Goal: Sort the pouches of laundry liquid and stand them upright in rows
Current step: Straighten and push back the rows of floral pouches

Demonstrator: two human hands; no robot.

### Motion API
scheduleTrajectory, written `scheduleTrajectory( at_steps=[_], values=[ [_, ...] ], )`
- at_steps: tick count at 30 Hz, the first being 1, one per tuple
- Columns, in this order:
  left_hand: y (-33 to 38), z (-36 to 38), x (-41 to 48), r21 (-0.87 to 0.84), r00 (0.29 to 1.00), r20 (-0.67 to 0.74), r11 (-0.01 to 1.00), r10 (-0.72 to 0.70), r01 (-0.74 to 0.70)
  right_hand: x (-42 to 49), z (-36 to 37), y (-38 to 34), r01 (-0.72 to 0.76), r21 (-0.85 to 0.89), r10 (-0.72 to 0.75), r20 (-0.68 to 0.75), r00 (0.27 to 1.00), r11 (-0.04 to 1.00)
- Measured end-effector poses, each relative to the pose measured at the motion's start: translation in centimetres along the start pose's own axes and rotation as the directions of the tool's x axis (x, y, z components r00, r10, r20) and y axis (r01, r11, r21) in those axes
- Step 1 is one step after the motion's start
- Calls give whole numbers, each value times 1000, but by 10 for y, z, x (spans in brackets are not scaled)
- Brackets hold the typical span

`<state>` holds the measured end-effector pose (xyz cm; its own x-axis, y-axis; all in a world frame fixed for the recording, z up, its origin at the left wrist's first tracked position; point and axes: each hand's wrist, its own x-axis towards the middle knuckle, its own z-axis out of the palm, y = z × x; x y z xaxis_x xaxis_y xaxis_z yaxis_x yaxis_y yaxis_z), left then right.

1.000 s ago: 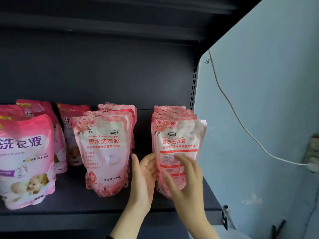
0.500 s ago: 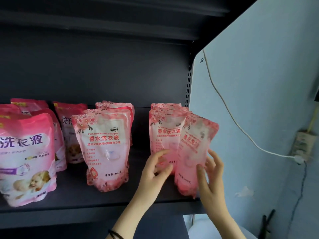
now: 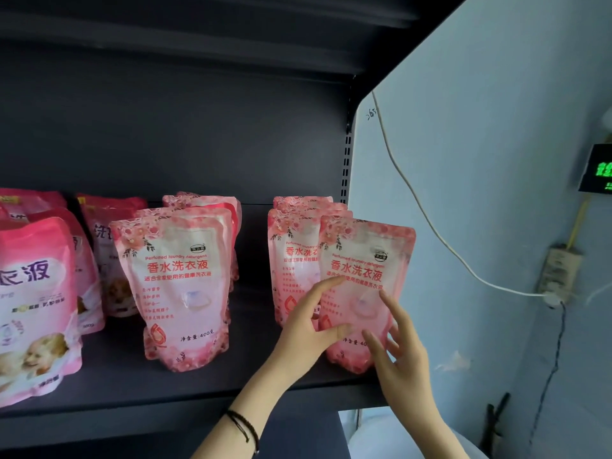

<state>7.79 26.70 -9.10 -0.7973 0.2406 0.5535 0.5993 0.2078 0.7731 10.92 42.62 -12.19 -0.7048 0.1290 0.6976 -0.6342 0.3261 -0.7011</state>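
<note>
Light pink floral pouches of laundry liquid stand in rows on a dark shelf (image 3: pixel 205 389). The front pouch of the right row (image 3: pixel 367 260) stands upright near the shelf's front edge, label facing me. My left hand (image 3: pixel 308 329) grips its lower left edge, thumb and index finger on the front. With fingers spread, my right hand (image 3: pixel 397 352) touches the pouch's lower right front. More of the same pouches (image 3: pixel 294 260) stand behind it. A second row of floral pouches (image 3: pixel 178 286) stands in the middle.
Darker pink pouches with a baby picture (image 3: pixel 33 309) stand in rows at the left. A pale blue wall (image 3: pixel 480 160) borders the shelf on the right, with a white cable (image 3: pixel 430 226) running to a socket (image 3: pixel 559 273). Another shelf hangs overhead.
The front right pouch, tilted half a second ago, now stands straight with its label facing me. My left hand moved onto its left edge and my right hand came round to its front.
</note>
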Motion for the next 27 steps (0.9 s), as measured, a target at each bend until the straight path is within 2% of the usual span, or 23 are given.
scheduleTrajectory(
  at_steps=[5,8,13,16,27],
  values=[
    [-1,-6,-22,97,962,-265,994,66,-42,4,10,-3,-33,97,20,134,991,995],
    [-2,-20,-28,186,944,-318,982,91,-32,12,21,-4,-31,14,28,207,978,999],
    [-9,-41,-36,315,970,-218,948,111,-38,15,28,4,31,-201,34,314,949,979],
    [-12,-44,-36,312,979,-171,949,107,-49,14,29,7,33,-188,30,325,945,982],
    [-22,-50,-25,321,986,-137,946,91,-43,15,43,4,28,-189,28,289,957,982]
  ],
)
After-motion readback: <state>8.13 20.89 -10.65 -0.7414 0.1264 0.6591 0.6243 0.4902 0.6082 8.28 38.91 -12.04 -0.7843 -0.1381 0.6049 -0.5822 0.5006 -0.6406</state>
